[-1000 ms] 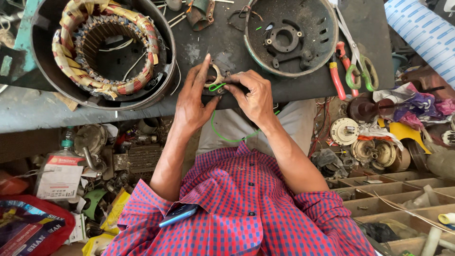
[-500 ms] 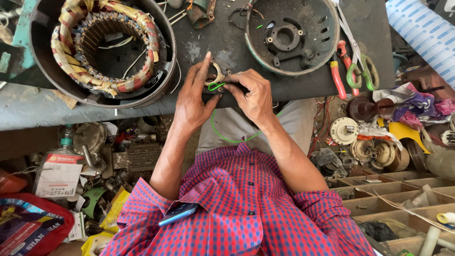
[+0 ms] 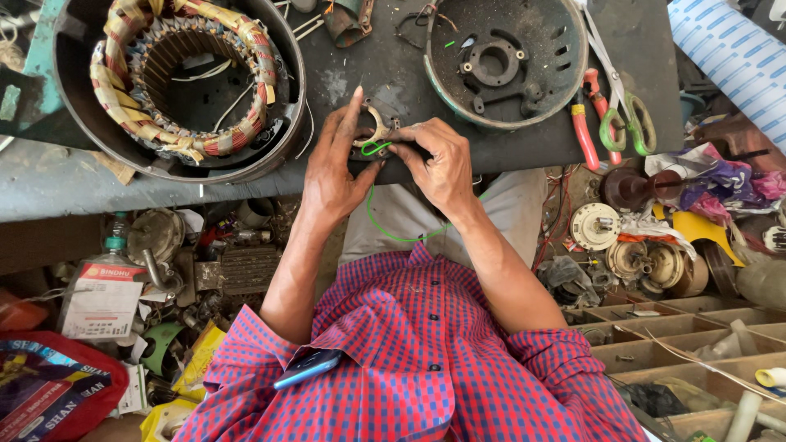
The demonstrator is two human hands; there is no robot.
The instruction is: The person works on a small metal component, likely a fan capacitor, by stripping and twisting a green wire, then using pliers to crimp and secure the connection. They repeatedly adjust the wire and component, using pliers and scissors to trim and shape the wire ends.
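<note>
We see left hand (image 3: 337,168) and right hand (image 3: 438,164) both pinching one small metal part (image 3: 375,131) and one green wire (image 3: 385,221), beside one stator (image 3: 184,78), one end cover (image 3: 503,61), one pair of pliers (image 3: 591,123).

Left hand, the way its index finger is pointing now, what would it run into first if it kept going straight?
Probably nothing close: the left hand points up the dark bench top, between the wound stator and the round end cover. Small clutter lies at the far edge.

Green wire (image 3: 375,148) now a small loop at the metal ring (image 3: 378,129) — fingertips of both hands closer together.
</note>
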